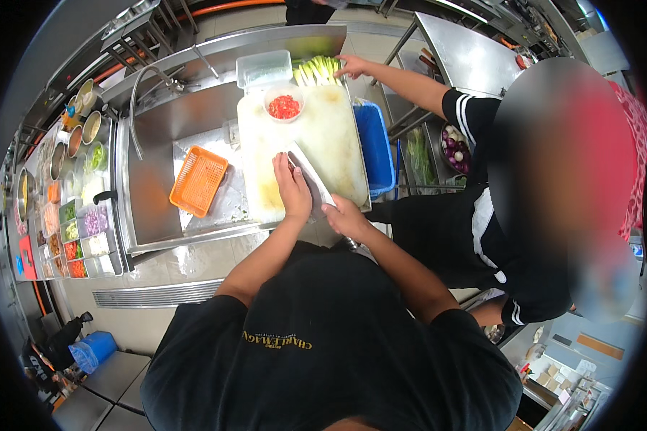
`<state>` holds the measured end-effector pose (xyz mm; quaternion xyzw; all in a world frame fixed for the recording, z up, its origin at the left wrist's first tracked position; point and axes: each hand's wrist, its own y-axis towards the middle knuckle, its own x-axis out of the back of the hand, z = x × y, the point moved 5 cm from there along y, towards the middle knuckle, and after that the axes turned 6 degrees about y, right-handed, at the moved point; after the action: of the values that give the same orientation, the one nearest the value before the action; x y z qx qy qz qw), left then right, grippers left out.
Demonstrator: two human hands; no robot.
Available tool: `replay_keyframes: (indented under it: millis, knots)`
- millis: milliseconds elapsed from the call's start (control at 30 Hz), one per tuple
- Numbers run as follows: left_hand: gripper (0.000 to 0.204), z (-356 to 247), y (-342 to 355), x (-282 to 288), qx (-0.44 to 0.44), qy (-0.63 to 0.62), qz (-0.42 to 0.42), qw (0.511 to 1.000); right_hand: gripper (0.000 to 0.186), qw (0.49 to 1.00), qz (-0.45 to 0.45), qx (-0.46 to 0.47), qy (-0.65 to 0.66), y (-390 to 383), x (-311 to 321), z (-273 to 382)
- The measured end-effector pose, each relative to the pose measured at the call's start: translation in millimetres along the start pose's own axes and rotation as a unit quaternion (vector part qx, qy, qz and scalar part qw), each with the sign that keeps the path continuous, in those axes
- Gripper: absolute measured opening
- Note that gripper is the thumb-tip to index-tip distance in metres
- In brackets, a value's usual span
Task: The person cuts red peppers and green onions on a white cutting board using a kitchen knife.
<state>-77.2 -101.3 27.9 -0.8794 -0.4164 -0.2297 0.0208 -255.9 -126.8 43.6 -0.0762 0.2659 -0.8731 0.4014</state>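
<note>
A broad-bladed kitchen knife [311, 174] slants over the near edge of the white cutting board [338, 136]. My right hand [343, 217] is closed around its handle. Flat fingers of my left hand [292, 188] lie along the blade's left side; whether they press on it I cannot tell. Toward the back of the board stands a see-through bowl [272, 118] of chopped red pieces [284, 107], perhaps pepper or chili. Pale green stalk vegetables [316, 72] lie behind the board, where a co-worker's hand [354, 67] touches them.
Left of the board, an orange basket [199, 181] sits in the steel sink [151, 215] near a curved faucet [138, 108]. A see-through container [264, 70] stands behind. The blue bin [375, 147] is right of the board, with a co-worker [438, 244] close beside me. Ingredient trays [72, 230] line the far left.
</note>
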Motion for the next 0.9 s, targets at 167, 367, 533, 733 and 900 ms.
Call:
replay_keyframes:
  millis: [167, 367, 533, 733, 900]
  knots:
    - [0.046, -57.6, 83.6, 1.5, -0.168, -0.013, -0.054, 0.984, 0.019, 0.98, -0.089, 0.151, -0.097, 21.4, 8.9, 84.0]
    - [0.018, -46.7, 199.8, -25.6, -0.251, 0.112, 0.021, 0.961, 0.023, 0.893, -0.242, 0.252, -0.282, 74.4, 32.8, 164.4]
    - [0.012, -19.8, 213.1, 9.2, -0.251, 0.165, 0.061, 0.952, 0.026, 0.913, -0.273, 0.202, -0.227, 64.9, 42.4, 166.5]
    - [0.012, -67.5, 222.5, 54.7, -0.244, 0.112, -0.005, 0.963, 0.025, 0.925, -0.273, 0.164, -0.208, 73.0, 33.5, 164.4]
    - [0.01, -92.2, 202.7, 21.6, -0.371, 0.075, 0.028, 0.925, 0.02, 0.946, -0.252, 0.169, -0.11, 80.1, 16.3, 156.9]
